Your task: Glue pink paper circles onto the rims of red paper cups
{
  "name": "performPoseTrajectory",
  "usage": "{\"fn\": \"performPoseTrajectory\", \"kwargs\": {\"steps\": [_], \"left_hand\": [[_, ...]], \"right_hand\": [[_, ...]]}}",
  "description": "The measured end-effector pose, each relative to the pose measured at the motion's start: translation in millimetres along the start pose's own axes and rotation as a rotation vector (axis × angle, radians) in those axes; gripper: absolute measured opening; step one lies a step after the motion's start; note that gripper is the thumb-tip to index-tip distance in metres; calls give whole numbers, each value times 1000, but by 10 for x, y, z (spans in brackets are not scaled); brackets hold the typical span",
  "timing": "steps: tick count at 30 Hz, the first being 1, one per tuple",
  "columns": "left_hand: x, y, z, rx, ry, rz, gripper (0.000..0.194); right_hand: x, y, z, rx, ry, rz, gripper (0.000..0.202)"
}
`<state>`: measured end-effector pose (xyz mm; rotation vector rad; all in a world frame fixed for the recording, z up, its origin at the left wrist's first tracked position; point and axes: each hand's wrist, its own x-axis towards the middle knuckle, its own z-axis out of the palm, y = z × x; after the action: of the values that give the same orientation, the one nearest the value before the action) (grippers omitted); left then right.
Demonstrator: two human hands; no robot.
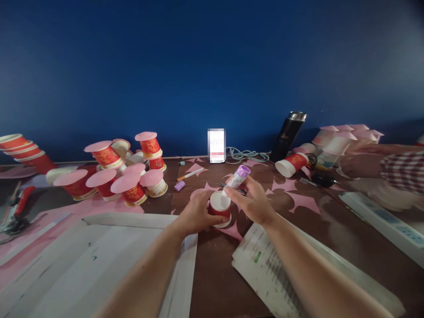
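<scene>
My left hand (194,213) is wrapped round a red paper cup (220,208) in front of me, its white round end facing up. In my right hand (255,201) is a glue stick (237,177) with a purple base, tilted so that its lower end is at the cup's rim. Whether the glue itself touches the rim is too small to tell. A purple cap (179,186) lies on the table to the left of the cup, near a cigarette-like white and orange stick (190,174). Pink paper scraps (303,202) lie around both hands.
Red cups topped with pink paper discs (130,183) crowd the left, beside stacked cups (29,154) and red-handled pliers (20,207). White sheets (109,256) and a booklet (265,265) lie in front. A black flask (287,137), a power strip (384,223) and another person's sleeve (402,170) are right.
</scene>
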<state>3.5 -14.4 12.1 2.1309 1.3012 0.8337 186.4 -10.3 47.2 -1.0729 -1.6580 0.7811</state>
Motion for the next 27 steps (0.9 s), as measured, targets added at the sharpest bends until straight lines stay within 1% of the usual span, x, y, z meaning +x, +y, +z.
{"fn": "performPoseTrajectory", "kwargs": {"steps": [4,10,14,19,23,27], "left_hand": [[-5,6,8,14,10,3,64],[-11,7,6,8,15,-3,67],[-7,8,2,33,5,4,64],[-2,3,-4,48,-10,-6,64],[-7,20,-12,23,-10,-22,62],[-11,30,-12,6,-7,-31,61]], "right_hand": [[12,36,11,-42,18,-3,17],[9,93,20,-93,-5,3,17],[10,86,0,-165,13,-4,15],[15,54,-37,-180,-5,-3,11],[6,23,-66,-198,-46,-54,6],[-12,-11,-89,-169,-124,-89,5]]}}
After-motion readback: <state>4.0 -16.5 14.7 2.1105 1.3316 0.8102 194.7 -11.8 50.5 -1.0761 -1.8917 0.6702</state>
